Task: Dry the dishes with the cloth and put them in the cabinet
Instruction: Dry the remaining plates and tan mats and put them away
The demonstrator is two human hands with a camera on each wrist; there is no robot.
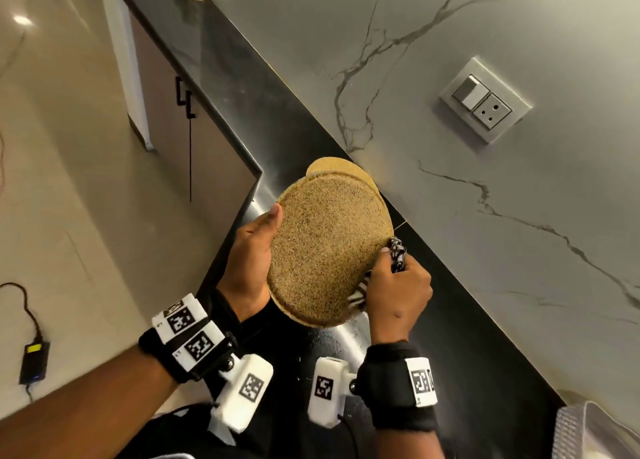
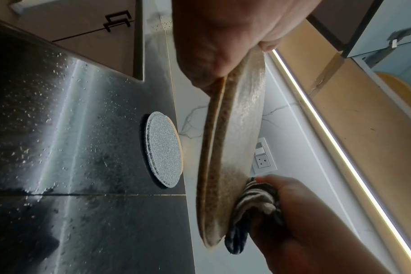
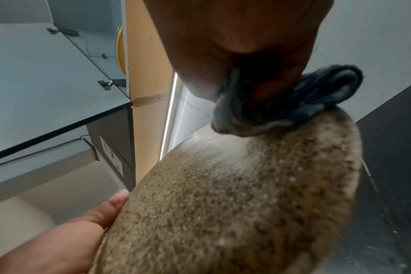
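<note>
A round speckled brown plate [image 1: 329, 247] is held tilted above the black counter. My left hand [image 1: 254, 250] grips its left rim, thumb on the upper face; the wrist view shows the same plate [image 2: 225, 163] edge-on. My right hand [image 1: 398, 289] holds a bunched black-and-white striped cloth [image 1: 397, 254] against the plate's right rim. In the right wrist view the cloth [image 3: 293, 105] presses on the plate [image 3: 235, 204]. More speckled plates [image 1: 332, 165] lie stacked flat on the counter behind, also seen as plates [image 2: 164, 150] in the left wrist view.
The black counter [image 1: 194, 46] is wet with droplets and runs along a marble wall with a switch and socket panel [image 1: 485, 100]. Lower cabinet doors [image 1: 173, 112] with black handles stand to the left. An open upper cabinet [image 2: 387, 64] with a plate inside is overhead.
</note>
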